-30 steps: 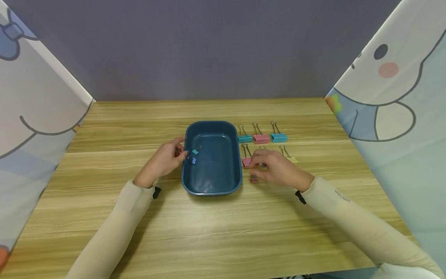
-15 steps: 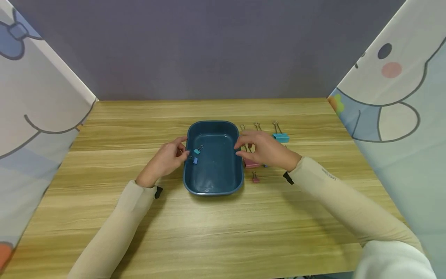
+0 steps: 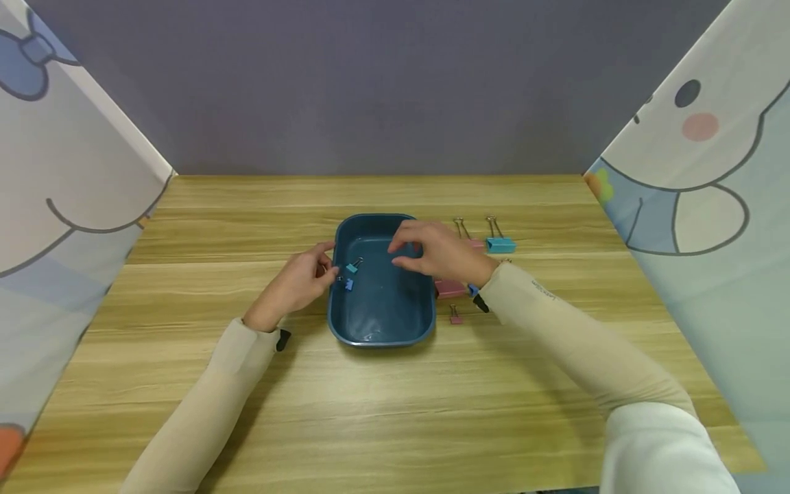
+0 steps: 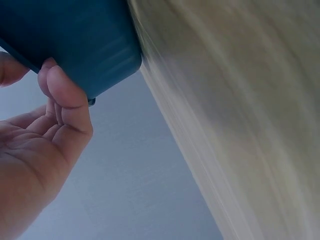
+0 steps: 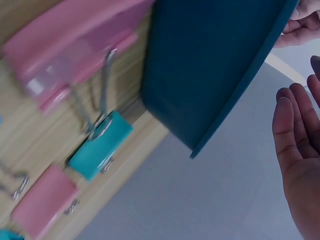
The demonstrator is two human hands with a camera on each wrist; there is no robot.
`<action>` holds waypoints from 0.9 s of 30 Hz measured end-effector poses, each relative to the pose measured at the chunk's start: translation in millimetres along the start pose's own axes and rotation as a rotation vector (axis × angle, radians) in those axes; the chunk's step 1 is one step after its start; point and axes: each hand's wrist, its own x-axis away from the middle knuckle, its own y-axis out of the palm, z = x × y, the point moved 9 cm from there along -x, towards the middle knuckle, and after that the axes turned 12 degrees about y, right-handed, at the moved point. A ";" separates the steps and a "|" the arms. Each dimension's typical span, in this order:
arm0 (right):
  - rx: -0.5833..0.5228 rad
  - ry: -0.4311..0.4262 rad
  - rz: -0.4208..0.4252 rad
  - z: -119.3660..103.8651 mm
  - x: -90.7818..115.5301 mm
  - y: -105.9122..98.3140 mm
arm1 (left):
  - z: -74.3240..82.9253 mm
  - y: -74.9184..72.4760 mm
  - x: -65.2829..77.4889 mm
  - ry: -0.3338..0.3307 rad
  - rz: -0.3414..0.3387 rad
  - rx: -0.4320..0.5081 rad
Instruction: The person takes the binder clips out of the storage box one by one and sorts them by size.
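A dark blue tray point(image 3: 381, 342) stands on the wooden table. My left hand point(image 3: 302, 280) grips its left rim, fingers curled against the outer wall, as the left wrist view shows. Inside the tray, near that hand, lie a small teal binder clip point(image 3: 352, 268) and a small blue binder clip point(image 3: 349, 284). My right hand point(image 3: 435, 250) is over the tray's right side, thumb and fingers apart, with nothing visible between them. The right wrist view shows its fingers point(image 5: 284, 120) fairly straight. Below its wrist sits a small pink binder clip point(image 3: 455, 319) on the table.
Right of the tray are more binder clips: a large teal one point(image 3: 500, 245), a pink one point(image 3: 475, 243) behind my hand, and another pink one point(image 3: 450, 288). My right arm partly covers a blue one point(image 3: 473, 289). A grey panel point(image 3: 376, 89) rises behind the table.
My right hand has moved left, from above the clips on the table, across the rim to over the tray. The left hand stays at the tray's left rim.
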 end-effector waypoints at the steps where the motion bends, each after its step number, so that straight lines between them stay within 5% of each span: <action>1: -0.012 0.001 0.003 -0.2 -2.7 1.3 | -0.2 -0.2 0.1 0.001 0.001 -0.001; 7: -0.056 -0.009 -0.018 -3.3 -16.6 12.4 | -0.2 -0.3 0.4 -0.007 -0.003 0.007; 27: 0.097 0.139 -0.394 11.6 -56.2 83.5 | -0.5 -0.1 -0.2 -0.006 -0.025 0.014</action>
